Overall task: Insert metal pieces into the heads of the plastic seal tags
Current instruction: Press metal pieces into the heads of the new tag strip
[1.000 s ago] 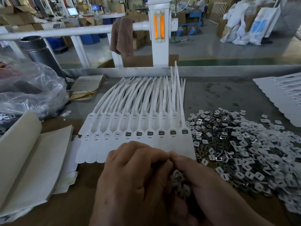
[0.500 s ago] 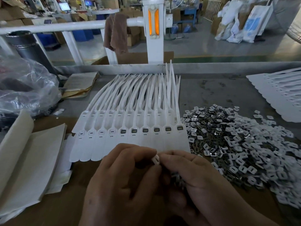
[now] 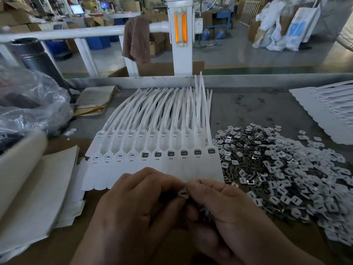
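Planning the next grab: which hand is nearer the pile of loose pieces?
Right. The right hand lies just left of the pile; the left hand sits farther left.

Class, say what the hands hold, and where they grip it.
One small piece, pinched at its side edges between left hand and right hand fingertips.

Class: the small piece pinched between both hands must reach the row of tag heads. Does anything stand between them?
Nothing visible does. The piece is pinched between the left hand and the right hand. Only the tags' own flat white ends lie between it and the uncovered tag heads.
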A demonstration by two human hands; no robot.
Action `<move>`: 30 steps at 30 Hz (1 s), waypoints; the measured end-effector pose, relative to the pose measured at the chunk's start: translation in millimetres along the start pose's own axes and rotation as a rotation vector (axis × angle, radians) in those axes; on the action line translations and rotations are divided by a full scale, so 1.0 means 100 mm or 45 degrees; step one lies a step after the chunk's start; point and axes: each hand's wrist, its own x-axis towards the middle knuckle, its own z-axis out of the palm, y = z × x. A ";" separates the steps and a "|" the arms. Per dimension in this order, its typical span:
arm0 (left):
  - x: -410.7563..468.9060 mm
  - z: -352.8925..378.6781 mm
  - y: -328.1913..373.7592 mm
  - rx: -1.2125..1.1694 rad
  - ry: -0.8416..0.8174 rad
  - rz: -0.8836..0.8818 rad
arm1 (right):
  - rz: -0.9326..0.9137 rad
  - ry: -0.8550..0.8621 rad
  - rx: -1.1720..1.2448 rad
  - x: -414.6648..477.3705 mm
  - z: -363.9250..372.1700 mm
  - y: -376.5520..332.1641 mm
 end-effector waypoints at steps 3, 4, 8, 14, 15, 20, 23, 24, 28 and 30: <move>0.03 -0.04 -0.17 0.061 -0.020 -0.073 | 0.050 0.008 0.060 0.01 -0.01 -0.01; 0.07 -0.05 -0.25 0.097 -0.001 -0.102 | 0.070 0.003 0.108 0.00 -0.01 -0.01; 0.23 -0.07 -0.62 0.221 0.014 -0.231 | 0.153 -0.074 0.123 -0.01 -0.01 -0.04; 0.32 0.05 -0.92 0.345 -0.068 -0.327 | 0.206 -0.035 0.215 -0.01 0.05 -0.10; 0.32 0.05 -0.92 0.349 -0.071 -0.335 | 0.204 -0.039 0.221 -0.02 0.05 -0.10; 0.31 0.08 -0.91 0.320 -0.041 -0.283 | 0.205 -0.057 0.222 -0.03 0.05 -0.11; 0.30 0.09 -0.91 0.292 -0.037 -0.282 | 0.202 -0.057 0.226 -0.03 0.06 -0.12; 0.30 0.09 -0.91 0.291 -0.038 -0.281 | 0.203 -0.055 0.225 -0.03 0.06 -0.12; 0.29 0.10 -0.94 0.261 -0.042 -0.290 | 0.205 -0.040 0.221 -0.04 0.07 -0.12; 0.28 0.10 -0.95 0.215 -0.035 -0.312 | 0.205 -0.038 0.219 -0.05 0.08 -0.12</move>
